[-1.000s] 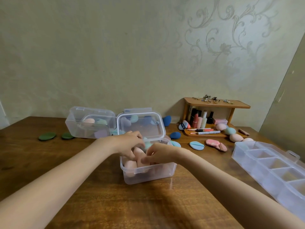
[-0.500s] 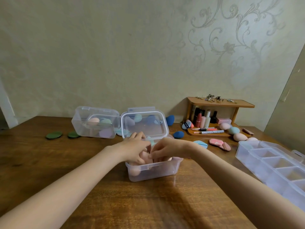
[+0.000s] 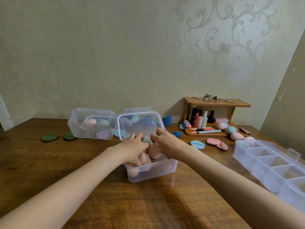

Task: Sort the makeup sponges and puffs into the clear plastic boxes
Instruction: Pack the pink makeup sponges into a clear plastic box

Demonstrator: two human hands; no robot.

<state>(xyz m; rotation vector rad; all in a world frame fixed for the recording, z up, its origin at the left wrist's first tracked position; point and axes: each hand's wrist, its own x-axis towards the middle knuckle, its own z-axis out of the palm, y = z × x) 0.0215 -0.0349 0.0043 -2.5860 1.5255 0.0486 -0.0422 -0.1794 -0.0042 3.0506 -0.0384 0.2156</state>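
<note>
The raised lid walls off the back of the open box, so hands can enter only from the front and sides. A second box stands just beside the lid on the left. To the right, the compartment tray blocks the table edge; loose puffs lie between, perhaps leaving a narrow lane.
</note>
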